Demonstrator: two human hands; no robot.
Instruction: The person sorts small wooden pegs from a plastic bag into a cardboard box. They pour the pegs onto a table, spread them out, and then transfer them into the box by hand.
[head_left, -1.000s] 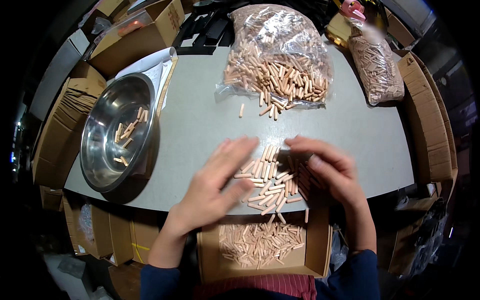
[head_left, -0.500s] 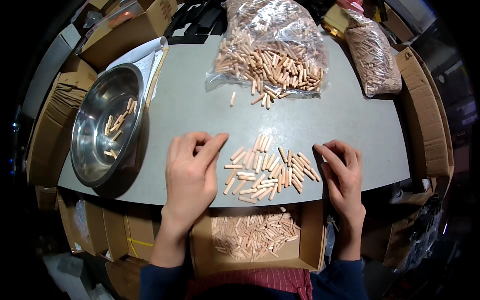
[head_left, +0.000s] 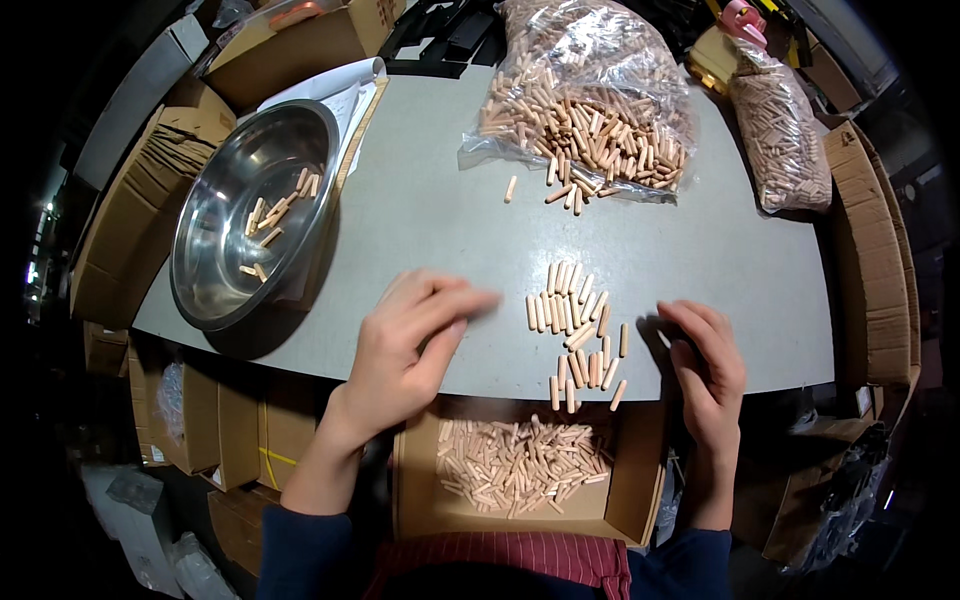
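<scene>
Your left hand [head_left: 415, 345] lies flat on the pale grey tabletop [head_left: 440, 215], fingers spread and empty, just left of the loose cluster of short light wooden dowel pins [head_left: 575, 335]. Your right hand [head_left: 705, 365] rests at the tabletop's near edge, just right of that cluster, fingers loosely curled; its grip holds nothing that shows. The pins sit between your hands, near the edge, some already at the lip above the open brown cardboard box [head_left: 520, 465] with more pins heaped inside. To the far left the round stainless steel bowl [head_left: 250, 215] holds a few pins. Further back, the torn clear plastic bag of dowel pins [head_left: 585, 110] has spilled several onto the tabletop; a second, closed bag [head_left: 780, 135] lies to the right. Risks, as judged from here: pins roll easily, so a quick sweep from either hand could send some past the box's side walls onto the floor. The spilled pins at the bag mouth could drift into the sorted cluster.
</scene>
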